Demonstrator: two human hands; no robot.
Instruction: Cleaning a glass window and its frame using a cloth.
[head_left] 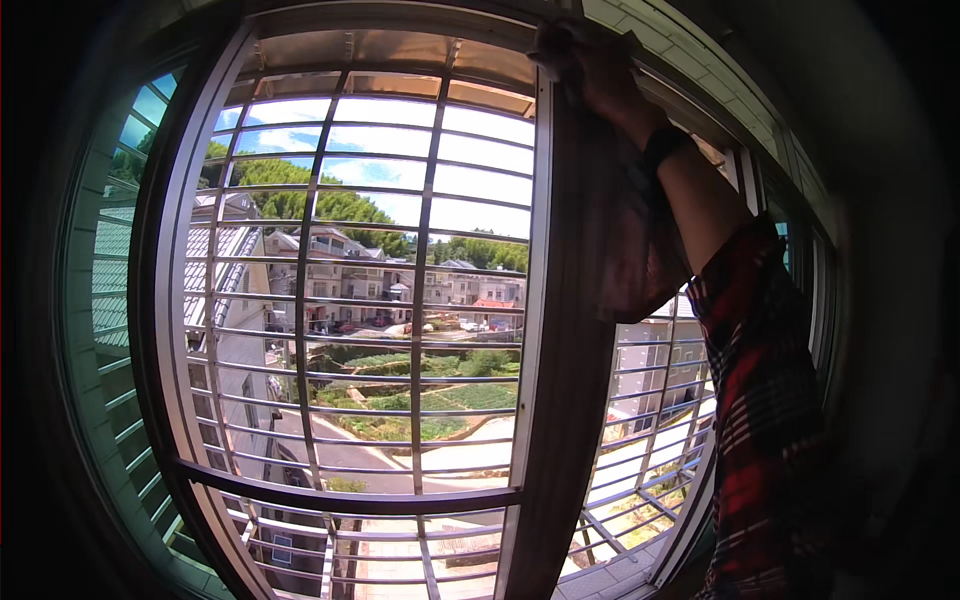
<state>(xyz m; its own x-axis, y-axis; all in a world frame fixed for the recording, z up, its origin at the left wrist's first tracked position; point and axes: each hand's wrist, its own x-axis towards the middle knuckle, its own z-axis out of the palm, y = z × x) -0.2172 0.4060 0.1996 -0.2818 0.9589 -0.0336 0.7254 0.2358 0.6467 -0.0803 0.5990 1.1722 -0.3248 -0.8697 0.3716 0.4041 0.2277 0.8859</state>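
Observation:
My right hand [610,85] is raised to the top of the window, at the upper end of the dark upright frame bar [565,330]. Its fingers are closed around a crumpled greyish cloth [562,48], which presses against the frame's top corner. A dark band [664,146] circles the wrist, and a red and black plaid sleeve [760,400] covers the forearm. Below the hand, a dark reddish shape [640,265] shows beside the bar; I cannot tell whether it is hanging fabric or a reflection. My left hand is out of view.
Metal security bars [418,300] cross the outside of the window. A horizontal rail [350,497] runs along its lower part, and a green-tinted glass pane [115,300] stands at the left. Houses [345,265], garden plots and a road lie beyond. White tiles [690,50] line the upper right.

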